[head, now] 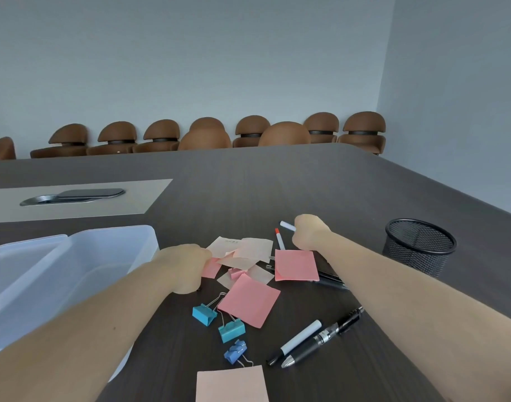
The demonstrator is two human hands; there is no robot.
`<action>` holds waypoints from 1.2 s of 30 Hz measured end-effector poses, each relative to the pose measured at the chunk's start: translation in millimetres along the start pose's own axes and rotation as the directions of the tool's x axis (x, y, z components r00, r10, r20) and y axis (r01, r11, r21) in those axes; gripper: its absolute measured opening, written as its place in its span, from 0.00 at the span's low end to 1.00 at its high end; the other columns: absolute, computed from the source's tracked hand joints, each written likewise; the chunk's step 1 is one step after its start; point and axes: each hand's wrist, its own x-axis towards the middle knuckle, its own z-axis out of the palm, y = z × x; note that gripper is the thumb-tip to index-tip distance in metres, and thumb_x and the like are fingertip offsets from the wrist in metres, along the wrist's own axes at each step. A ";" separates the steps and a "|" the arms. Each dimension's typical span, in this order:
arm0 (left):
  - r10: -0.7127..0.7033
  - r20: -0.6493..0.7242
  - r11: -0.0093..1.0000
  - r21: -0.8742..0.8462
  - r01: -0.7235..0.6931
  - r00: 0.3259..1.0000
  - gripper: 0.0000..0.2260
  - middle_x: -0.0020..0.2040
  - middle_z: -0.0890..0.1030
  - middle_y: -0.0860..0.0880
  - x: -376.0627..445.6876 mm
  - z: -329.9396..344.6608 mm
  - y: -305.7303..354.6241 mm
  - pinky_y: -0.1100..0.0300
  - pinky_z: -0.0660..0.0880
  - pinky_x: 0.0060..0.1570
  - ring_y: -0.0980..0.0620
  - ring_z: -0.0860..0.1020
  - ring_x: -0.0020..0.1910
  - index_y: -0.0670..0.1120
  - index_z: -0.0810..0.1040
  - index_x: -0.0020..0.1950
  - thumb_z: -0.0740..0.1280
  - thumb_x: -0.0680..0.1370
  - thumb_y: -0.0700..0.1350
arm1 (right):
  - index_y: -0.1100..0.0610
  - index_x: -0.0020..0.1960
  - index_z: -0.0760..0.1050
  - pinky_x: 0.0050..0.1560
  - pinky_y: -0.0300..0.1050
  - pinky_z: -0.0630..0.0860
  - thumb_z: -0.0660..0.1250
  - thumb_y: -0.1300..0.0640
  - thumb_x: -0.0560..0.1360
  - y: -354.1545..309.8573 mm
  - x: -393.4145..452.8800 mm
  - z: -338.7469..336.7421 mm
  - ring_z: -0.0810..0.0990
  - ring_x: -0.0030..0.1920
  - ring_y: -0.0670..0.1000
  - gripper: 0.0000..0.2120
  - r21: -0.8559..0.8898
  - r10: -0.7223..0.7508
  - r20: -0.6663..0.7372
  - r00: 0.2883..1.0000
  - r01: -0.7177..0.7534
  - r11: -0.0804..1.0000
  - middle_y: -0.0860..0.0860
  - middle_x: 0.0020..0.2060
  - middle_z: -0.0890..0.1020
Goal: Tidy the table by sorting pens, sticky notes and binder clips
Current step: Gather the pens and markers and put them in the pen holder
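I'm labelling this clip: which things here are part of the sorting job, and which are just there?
Job: pens, sticky notes, binder clips, mesh cup, plastic bin, left hand gripping notes, right hand gripping a pen.

Just there: chairs, cable hatch, table.

My left hand (187, 268) is closed on a bunch of pale peach sticky notes (242, 250), and my right hand (308, 232) grips a white pen (287, 226). A red-tipped pen (279, 238) lies just beside it. Two pink sticky notes (297, 265) (250, 300) lie flat mid-table, the farther one covering black pens (331, 280). Two teal binder clips (204, 313) (231, 330) and a blue binder clip (234, 351) trail toward the table's near edge, where a peach sticky note (231, 384) sits. A white marker (299, 339) and a black gel pen (325, 336) lie side by side, touching.
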 end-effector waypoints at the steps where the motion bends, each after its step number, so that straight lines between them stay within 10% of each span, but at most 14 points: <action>1: -0.001 -0.002 1.000 0.011 0.001 1.000 0.21 0.63 0.74 0.47 1.6 2.0 -1.6 0.58 0.75 0.56 0.48 0.75 0.61 0.48 0.69 0.68 0.64 0.76 0.38 | 0.61 0.41 0.67 0.28 0.39 0.64 0.57 0.67 0.76 -3.1 1.7 0.9 0.70 0.33 0.51 0.06 0.043 0.003 -0.002 1.000 -0.003 0.999 0.52 0.34 0.69; 11: -0.013 -0.068 1.000 -0.023 0.011 0.998 0.19 0.63 0.75 0.48 7.1 7.8 -4.5 0.58 0.77 0.58 0.49 0.76 0.59 0.48 0.71 0.67 0.63 0.76 0.39 | 0.56 0.32 0.61 0.27 0.40 0.61 0.63 0.58 0.76 -25.0 2.6 21.2 0.65 0.28 0.47 0.16 0.095 -0.020 0.088 0.996 0.011 0.995 0.49 0.30 0.67; 18: -0.011 -0.150 0.997 -0.082 -0.001 0.989 0.17 0.60 0.77 0.48 3.0 8.5 -2.2 0.57 0.79 0.56 0.50 0.77 0.55 0.49 0.73 0.64 0.65 0.75 0.39 | 0.55 0.39 0.63 0.32 0.42 0.62 0.55 0.60 0.77 -23.9 -9.1 6.3 0.70 0.36 0.53 0.08 0.422 -0.063 -0.131 0.989 0.113 0.900 0.48 0.33 0.67; 29: 0.231 -0.252 0.863 -0.393 -0.317 0.940 0.07 0.46 0.75 0.55 -4.3 -3.3 47.8 0.61 0.74 0.51 0.54 0.75 0.47 0.48 0.80 0.51 0.64 0.78 0.47 | 0.60 0.43 0.65 0.28 0.40 0.62 0.54 0.66 0.78 33.9 -26.0 -14.9 0.67 0.31 0.50 0.06 -0.147 -0.015 0.123 0.992 0.034 0.989 0.51 0.32 0.67; 36: 0.399 -0.108 0.779 -0.484 -0.399 0.911 0.27 0.43 0.80 0.52 -45.4 -23.5 102.2 0.55 0.76 0.44 0.53 0.77 0.42 0.47 0.77 0.47 0.70 0.64 0.69 | 0.57 0.33 0.61 0.28 0.41 0.61 0.56 0.67 0.76 34.2 -31.7 -15.6 0.65 0.28 0.49 0.15 -0.178 -0.020 0.128 0.992 0.043 0.983 0.52 0.30 0.67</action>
